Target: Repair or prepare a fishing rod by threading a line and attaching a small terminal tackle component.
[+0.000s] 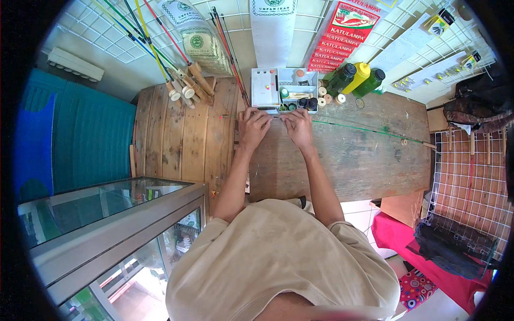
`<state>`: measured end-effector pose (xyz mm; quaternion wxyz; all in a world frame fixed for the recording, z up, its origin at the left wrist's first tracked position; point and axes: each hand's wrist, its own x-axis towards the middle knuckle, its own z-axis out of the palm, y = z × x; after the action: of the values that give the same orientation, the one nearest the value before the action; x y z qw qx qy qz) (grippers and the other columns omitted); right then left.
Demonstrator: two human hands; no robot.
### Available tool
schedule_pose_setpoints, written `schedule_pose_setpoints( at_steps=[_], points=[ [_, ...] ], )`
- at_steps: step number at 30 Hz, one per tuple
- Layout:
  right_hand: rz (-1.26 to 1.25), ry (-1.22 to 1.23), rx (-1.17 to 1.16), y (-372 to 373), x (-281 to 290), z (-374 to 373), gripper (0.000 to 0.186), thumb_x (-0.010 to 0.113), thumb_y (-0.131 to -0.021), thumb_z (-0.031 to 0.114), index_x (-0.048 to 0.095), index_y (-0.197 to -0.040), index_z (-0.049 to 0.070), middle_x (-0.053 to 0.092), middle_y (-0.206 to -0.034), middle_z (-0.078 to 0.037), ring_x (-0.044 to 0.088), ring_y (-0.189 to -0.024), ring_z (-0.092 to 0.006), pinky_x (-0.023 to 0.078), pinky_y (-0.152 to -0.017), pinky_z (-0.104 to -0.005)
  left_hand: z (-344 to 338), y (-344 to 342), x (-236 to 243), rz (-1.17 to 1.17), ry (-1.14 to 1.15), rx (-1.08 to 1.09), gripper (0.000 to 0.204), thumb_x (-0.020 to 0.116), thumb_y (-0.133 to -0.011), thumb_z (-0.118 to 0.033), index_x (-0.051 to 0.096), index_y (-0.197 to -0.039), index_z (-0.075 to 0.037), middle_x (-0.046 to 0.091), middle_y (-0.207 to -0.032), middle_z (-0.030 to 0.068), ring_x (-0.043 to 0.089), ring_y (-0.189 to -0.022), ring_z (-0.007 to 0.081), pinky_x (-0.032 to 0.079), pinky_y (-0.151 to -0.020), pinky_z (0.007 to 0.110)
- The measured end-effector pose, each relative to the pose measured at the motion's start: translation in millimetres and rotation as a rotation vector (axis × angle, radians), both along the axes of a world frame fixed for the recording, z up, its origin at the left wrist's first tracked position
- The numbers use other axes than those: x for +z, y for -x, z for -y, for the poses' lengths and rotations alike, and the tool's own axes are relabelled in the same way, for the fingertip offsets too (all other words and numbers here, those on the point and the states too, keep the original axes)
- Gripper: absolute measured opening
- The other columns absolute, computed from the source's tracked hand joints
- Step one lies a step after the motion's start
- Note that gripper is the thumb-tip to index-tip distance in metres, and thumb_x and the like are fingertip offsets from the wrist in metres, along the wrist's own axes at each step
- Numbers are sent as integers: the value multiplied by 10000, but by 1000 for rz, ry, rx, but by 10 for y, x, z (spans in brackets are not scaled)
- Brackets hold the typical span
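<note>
Both hands meet at the front of a white organiser box [271, 108], fingers pinched. From beside my right hand [298, 127], a slim green fishing rod [369, 130] runs right across the table to its brown butt end. Much in line with it, a thin dark length shows between my fingertips, and a thin stick with a bright orange tip [223, 116] pokes out left of my left hand [254, 127]. It looks like one rod passing through both hands, but the fingers hide the joins. Small bottles and a lidded compartment fill the box.
Wooden spools [340, 99], dark green bottles [376, 79] and a yellow bottle [358, 75] stand right of the box. Fishing rods with wooden handles [187, 92] lean at the left. Packets hang from the wire wall grid. A glass display case [118, 224] stands at the lower left.
</note>
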<state>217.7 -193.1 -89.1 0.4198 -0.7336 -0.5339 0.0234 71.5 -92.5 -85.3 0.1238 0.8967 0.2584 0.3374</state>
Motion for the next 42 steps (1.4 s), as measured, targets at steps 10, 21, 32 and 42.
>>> schedule_pose_setpoints(
  at_steps=[10,21,32,42],
  points=[
    [-14,-13,17,-35,37,-15,170,682,-739,52,728,-888,120,685,-886,-23,547,-933,-259,404,-817,-382,-4,-19,113,-3,-65,-28,175,748,-689,-129,700,-856,-144,645,-896,-65,532,-949,191,386,-815,388],
    [-36,-23,18,-45,90,-39,163,669,-761,57,726,-905,107,680,-886,-35,545,-933,-266,406,-818,-385,14,-43,210,-9,-147,-37,190,735,-684,-114,689,-868,-135,640,-920,-61,535,-945,197,405,-824,383],
    [-63,-46,38,-40,78,-48,177,669,-748,29,728,-898,105,685,-880,-44,553,-905,-269,427,-810,-383,5,-27,186,0,-150,-46,209,728,-670,-97,677,-872,-114,631,-930,-39,540,-951,206,403,-820,386],
    [-86,-63,55,-23,89,-66,156,682,-758,0,724,-895,60,683,-862,-67,554,-856,-259,445,-801,-352,-10,14,156,-6,-143,-34,236,737,-652,-104,673,-879,-118,632,-933,-41,538,-961,201,384,-828,393]
  ],
)
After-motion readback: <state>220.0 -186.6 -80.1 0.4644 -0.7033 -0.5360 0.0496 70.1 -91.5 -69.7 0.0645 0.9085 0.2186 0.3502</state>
